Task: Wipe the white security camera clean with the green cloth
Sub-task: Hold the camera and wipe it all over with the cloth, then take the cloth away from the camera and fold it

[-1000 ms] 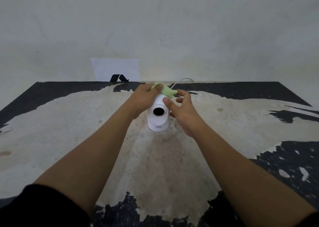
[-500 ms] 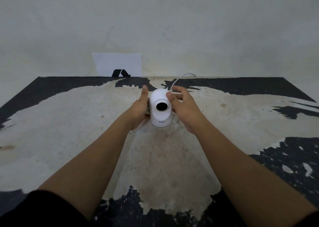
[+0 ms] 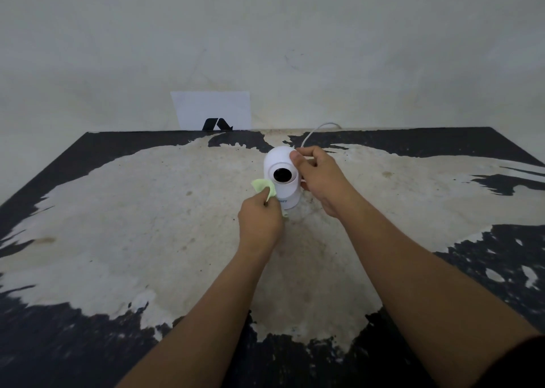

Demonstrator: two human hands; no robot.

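Note:
The white security camera point(image 3: 280, 163) stands upright on the worn table, its round black lens facing me. My right hand point(image 3: 320, 178) grips its domed head from the right side, thumb on top. My left hand point(image 3: 259, 222) is closed on the small green cloth point(image 3: 264, 187), which sticks up from my fingers against the camera's lower left side. A white cable point(image 3: 317, 129) runs from behind the camera toward the wall.
The table point(image 3: 147, 210) has a black top worn to pale patches and ends at a grey wall. A white paper with a black mark point(image 3: 212, 111) leans on the wall behind the camera.
My left hand has come from the camera's left side down to its front lower left, and the green cloth shows again. My right hand still holds the camera's head.

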